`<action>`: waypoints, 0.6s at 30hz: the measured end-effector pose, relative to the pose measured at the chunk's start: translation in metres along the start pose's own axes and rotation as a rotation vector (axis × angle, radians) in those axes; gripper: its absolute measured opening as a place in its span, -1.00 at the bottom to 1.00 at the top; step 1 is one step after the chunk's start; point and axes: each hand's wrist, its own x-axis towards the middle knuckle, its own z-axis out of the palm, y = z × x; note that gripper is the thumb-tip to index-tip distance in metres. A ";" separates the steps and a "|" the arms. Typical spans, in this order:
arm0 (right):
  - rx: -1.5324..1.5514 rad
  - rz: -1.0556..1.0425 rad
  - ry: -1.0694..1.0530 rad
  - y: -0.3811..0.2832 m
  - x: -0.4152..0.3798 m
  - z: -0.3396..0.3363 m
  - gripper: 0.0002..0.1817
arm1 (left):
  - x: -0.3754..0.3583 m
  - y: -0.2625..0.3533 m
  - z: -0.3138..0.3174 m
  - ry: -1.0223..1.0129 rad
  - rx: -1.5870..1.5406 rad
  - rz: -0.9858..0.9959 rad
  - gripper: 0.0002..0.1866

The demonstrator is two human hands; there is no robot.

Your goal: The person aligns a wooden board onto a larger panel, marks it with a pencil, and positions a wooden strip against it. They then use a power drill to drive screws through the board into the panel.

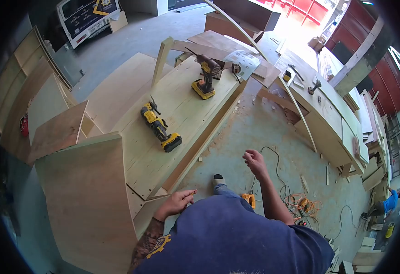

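Note:
My left hand (177, 203) is closed round a small orange-tipped item beside the near corner of the plywood bench (158, 109); what the item is cannot be made out. My right hand (255, 163) is raised over the floor with its fingers curled together, and anything inside them is hidden. On the bench lies a yellow and black cordless multi-tool (158, 125). Farther back on the same bench stands a yellow and black drill (205, 77), upright on its battery.
A large plywood panel (90, 201) is at the left. Orange cords and a tool (304, 204) lie on the floor at right. Another workbench (328, 109) holds a hammer (296, 73). A person in blue (390, 201) is at far right. A van (90, 20) stands behind.

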 end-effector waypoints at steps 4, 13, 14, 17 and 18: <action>-0.254 -0.200 -0.093 -0.041 0.062 0.008 -0.54 | 0.028 -0.035 0.023 0.310 0.025 -0.022 -0.52; -0.121 -0.434 0.046 -0.088 0.274 -0.031 -0.59 | 0.080 -0.006 0.049 0.887 -0.148 -0.238 -0.58; -0.099 -0.401 0.117 -0.097 0.297 -0.042 -0.58 | 0.083 -0.012 0.055 0.913 -0.161 -0.321 -0.57; -0.006 -0.322 0.131 -0.091 0.355 -0.055 -0.57 | 0.086 -0.045 0.082 0.779 -0.164 -0.617 -0.55; 0.059 -0.283 0.073 -0.083 0.367 -0.056 -0.57 | 0.089 -0.062 0.093 0.784 -0.164 -0.626 -0.55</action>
